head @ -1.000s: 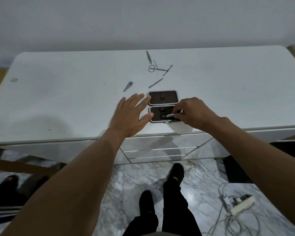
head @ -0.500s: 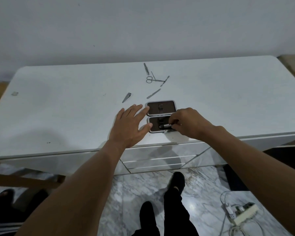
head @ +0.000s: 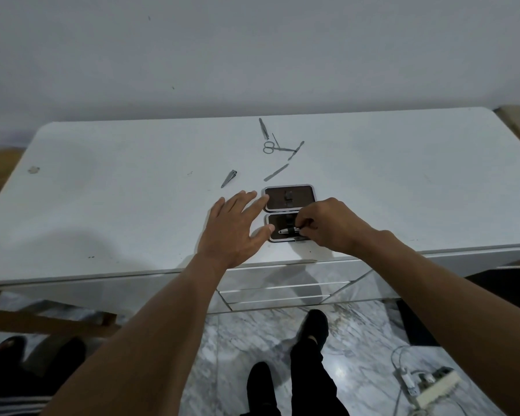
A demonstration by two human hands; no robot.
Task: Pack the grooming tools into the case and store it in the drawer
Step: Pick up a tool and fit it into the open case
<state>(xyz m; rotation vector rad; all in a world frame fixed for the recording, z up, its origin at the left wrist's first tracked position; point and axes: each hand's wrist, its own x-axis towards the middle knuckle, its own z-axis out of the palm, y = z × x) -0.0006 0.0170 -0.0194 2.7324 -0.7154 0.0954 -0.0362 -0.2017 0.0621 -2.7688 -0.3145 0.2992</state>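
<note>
A small dark case [head: 289,198] lies open in two halves near the front edge of the white dresser top [head: 132,190]. My right hand [head: 330,225] pinches a small silver tool [head: 287,230] lying across the near half, under a black strap. My left hand [head: 233,228] rests flat, fingers spread, against the case's left side. Loose tools lie farther back: nail clippers [head: 229,178], a file [head: 276,172], scissors [head: 275,148], tweezers [head: 263,128] and a thin stick [head: 296,150].
Drawer fronts [head: 282,288] sit below the dresser's front edge. On the marble floor stand my dark-shod feet [head: 309,328]; a power strip with cables [head: 433,385] lies at the right. A wooden frame [head: 42,319] is at the lower left.
My right hand has pushed the silver tool further left under the strap in the near half. The view has tilted so the dresser sits lower in frame. My left hand stays put.
</note>
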